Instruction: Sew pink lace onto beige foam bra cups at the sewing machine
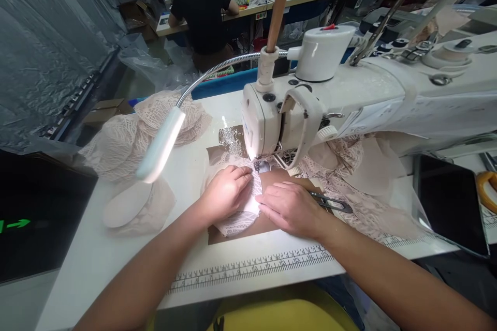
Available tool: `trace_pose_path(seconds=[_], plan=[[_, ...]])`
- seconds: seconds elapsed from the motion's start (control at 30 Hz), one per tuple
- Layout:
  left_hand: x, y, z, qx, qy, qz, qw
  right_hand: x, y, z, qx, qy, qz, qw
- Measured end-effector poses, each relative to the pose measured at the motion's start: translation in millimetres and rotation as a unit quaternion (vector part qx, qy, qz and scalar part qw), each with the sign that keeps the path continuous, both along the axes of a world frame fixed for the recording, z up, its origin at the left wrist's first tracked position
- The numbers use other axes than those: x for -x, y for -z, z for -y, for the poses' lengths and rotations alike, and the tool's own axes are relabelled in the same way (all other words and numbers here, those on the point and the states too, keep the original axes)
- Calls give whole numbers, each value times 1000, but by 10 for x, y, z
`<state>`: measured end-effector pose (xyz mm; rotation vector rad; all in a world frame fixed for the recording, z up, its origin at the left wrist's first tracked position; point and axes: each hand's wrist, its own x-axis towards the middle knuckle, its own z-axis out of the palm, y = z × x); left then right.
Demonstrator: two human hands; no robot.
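Note:
A white sewing machine (349,98) stands on the white table (97,253). A pale pink lace piece (240,220) lies under its needle on a brown patch of the table. My left hand (225,191) lies flat on the lace, fingers pointing toward the presser foot (264,166). My right hand (289,207) presses on the lace's right edge with fingers together and stretched out. Grey thread snips (334,202) stick out from behind my right hand; whether the hand holds them I cannot tell.
A gooseneck lamp (161,145) hangs over the table's left side. Heaps of pink lace pieces (128,139) lie at the left and right of the machine. A dark tablet (450,201) rests at the right. A person in black sits at a far table.

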<state>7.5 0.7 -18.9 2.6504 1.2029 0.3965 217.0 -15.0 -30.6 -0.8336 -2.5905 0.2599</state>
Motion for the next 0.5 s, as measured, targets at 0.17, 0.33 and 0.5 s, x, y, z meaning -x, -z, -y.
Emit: trace_pose_path(seconds=[0.17,0.33,0.5], plan=[[-73,35,34,-31,17,-44,998,-1,-24,-7,16,13,-15,1000],[4,-114,21,-8,23,-8,1000,-3,-51,-23,-4,47,-31,998],[242,-421,3,-10,-214,-104,971,-5,-24,3,20,7,-32,999]])
